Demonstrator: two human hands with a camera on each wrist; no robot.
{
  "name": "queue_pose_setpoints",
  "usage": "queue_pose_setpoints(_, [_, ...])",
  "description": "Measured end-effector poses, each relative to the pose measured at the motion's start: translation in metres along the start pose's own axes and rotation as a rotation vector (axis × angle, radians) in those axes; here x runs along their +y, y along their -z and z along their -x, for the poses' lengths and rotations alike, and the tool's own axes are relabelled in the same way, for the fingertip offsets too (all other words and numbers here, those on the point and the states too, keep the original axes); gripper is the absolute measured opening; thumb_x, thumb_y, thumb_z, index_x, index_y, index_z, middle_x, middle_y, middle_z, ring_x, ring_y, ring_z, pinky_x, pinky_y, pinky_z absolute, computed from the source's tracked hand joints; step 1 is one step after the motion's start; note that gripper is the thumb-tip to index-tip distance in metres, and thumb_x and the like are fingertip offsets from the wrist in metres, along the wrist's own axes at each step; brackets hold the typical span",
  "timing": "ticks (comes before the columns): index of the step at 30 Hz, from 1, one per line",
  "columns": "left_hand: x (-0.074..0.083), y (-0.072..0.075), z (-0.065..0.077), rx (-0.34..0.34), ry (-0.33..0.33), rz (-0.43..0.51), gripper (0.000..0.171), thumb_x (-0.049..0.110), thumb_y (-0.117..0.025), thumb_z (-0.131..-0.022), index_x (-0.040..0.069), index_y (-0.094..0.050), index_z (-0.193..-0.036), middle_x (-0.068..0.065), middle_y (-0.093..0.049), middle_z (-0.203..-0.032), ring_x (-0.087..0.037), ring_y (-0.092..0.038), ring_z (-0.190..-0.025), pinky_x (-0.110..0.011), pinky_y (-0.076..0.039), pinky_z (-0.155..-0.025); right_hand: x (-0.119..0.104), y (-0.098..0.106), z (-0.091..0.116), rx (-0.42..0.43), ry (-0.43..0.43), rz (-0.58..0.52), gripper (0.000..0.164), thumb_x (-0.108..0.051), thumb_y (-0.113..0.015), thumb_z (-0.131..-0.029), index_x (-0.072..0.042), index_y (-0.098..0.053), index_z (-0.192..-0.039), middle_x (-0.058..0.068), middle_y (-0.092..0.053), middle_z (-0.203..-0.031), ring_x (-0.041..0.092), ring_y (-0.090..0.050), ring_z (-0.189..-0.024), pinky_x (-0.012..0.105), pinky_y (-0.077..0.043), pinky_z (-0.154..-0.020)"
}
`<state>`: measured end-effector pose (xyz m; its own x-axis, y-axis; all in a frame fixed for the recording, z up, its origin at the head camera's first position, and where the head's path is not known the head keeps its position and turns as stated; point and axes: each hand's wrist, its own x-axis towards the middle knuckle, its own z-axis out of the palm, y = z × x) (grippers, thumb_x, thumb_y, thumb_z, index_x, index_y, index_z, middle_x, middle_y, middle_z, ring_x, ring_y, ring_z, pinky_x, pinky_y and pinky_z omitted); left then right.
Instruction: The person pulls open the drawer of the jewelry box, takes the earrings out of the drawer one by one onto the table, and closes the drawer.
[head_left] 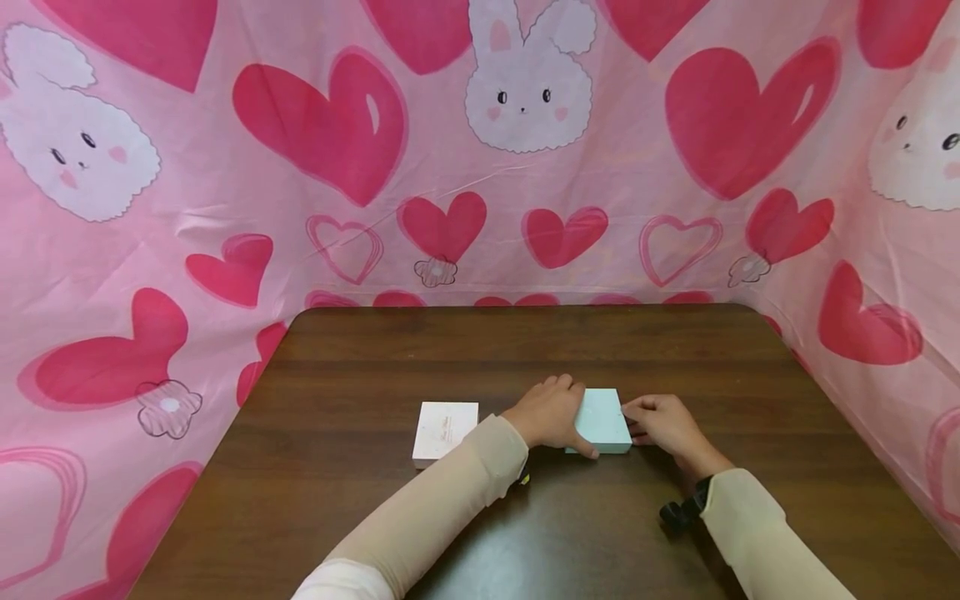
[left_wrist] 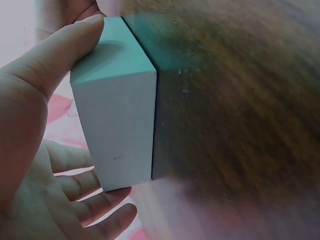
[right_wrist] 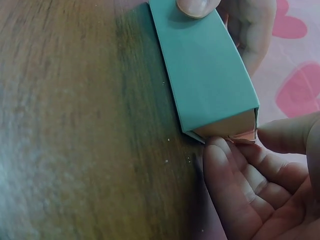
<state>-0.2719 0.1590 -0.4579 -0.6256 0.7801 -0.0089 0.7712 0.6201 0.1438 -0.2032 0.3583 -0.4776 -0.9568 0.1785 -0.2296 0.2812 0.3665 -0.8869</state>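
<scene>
A mint-green sleeve box (head_left: 602, 417) lies on the table in front of the person. My left hand (head_left: 551, 410) grips its left part, with the thumb on the near side and the fingers along the far side. In the left wrist view the box's (left_wrist: 117, 125) pale left end faces the palm. My right hand (head_left: 663, 425) is at the box's right end. There, in the right wrist view, the end looks open, showing a light brown inner part and a small pinkish tab (right_wrist: 243, 137). The right thumb and curled fingers pinch about this tab and corner.
A white square box (head_left: 442, 425) with small print on its lid lies left of the mint-green one, partly covered by the left sleeve. The dark wooden table (head_left: 360, 358) ends at a pink cloth (head_left: 517, 183) with hearts and rabbits, hung around its back and sides.
</scene>
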Motion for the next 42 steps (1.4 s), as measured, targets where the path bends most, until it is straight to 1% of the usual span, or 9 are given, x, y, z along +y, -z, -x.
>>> queue_pose_setpoints(7, [-0.0001,-0.0012,0.0007,0.006,0.001,-0.014,0.099,0.075,-0.062,-0.051,0.012,-0.043,-0.125,0.005,-0.044,-0.103,-0.011,-0.04,-0.089,-0.028,-0.038,-0.078,0.001,0.0,-0.0011,-0.001,-0.005,0.012,0.031,-0.024,-0.051,-0.091,0.003,-0.061,-0.103,0.015,-0.06,-0.096,0.022,-0.06,-0.074,0.035,-0.05,-0.063])
queue_pose_setpoints(13, [0.0011,0.0005,0.0025,0.029,-0.009,-0.04,0.098,0.074,-0.063,-0.052,0.01,-0.044,-0.124,0.003,-0.045,-0.104,-0.013,-0.042,-0.09,-0.028,-0.039,-0.078,0.0028,-0.0006,-0.0009,-0.012,0.011,0.022,0.03,-0.022,-0.051,-0.091,0.004,-0.06,-0.103,0.015,-0.06,-0.097,0.022,-0.06,-0.074,0.035,-0.05,-0.062])
queue_pose_setpoints(22, [0.0017,-0.0026,0.0027,0.076,-0.035,-0.129,0.102,0.078,-0.058,-0.052,0.008,-0.046,-0.126,0.002,-0.046,-0.114,-0.015,-0.042,-0.097,-0.029,-0.037,-0.083,0.0041,0.0005,0.0008,0.0,0.023,0.008,0.026,-0.019,-0.052,-0.09,0.003,-0.06,-0.1,0.013,-0.06,-0.09,0.022,-0.059,-0.073,0.035,-0.05,-0.062])
queue_pose_setpoints(26, [0.0019,-0.0027,0.0026,0.091,-0.041,-0.137,0.102,0.078,-0.058,-0.053,0.008,-0.047,-0.125,0.001,-0.047,-0.114,-0.015,-0.041,-0.097,-0.03,-0.037,-0.084,0.0041,0.002,0.0016,-0.011,0.05,0.006,0.027,-0.019,-0.051,-0.091,0.005,-0.058,-0.101,0.014,-0.06,-0.09,0.022,-0.059,-0.074,0.036,-0.049,-0.062])
queue_pose_setpoints(33, [0.0021,-0.0028,0.0027,0.096,-0.046,-0.141,0.101,0.077,-0.058,-0.054,0.007,-0.046,-0.126,0.0,-0.048,-0.114,-0.015,-0.041,-0.097,-0.029,-0.036,-0.085,0.005,0.0026,0.0006,-0.006,0.044,-0.008,0.024,-0.018,-0.054,-0.089,0.003,-0.059,-0.098,0.014,-0.061,-0.089,0.022,-0.06,-0.075,0.036,-0.05,-0.062])
queue_pose_setpoints(42, [0.0012,-0.0059,0.0017,0.103,-0.048,-0.163,0.099,0.077,-0.058,-0.055,0.008,-0.047,-0.125,0.001,-0.047,-0.113,-0.015,-0.041,-0.096,-0.029,-0.037,-0.083,0.0073,0.0016,-0.0015,-0.005,0.057,-0.018,0.02,-0.012,-0.056,-0.087,0.006,-0.058,-0.096,0.013,-0.061,-0.083,0.022,-0.06,-0.072,0.036,-0.05,-0.061])
